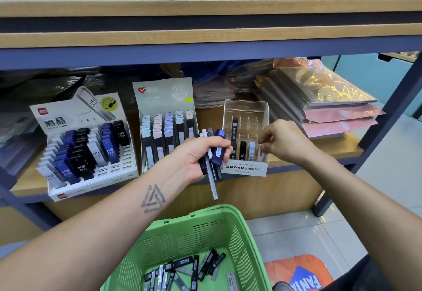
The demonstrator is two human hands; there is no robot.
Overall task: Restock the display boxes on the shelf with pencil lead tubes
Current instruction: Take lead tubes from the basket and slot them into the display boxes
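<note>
While the left hand grips spare tubes beside the MONO box, the right hand, pinching one tube there, should seat it upright in a free slot.

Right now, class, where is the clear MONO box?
In the head view the MONO box stands on the wooden shelf, right of the 0.7 box and left of the stacked folders, with the right hand at its front right corner.
</note>
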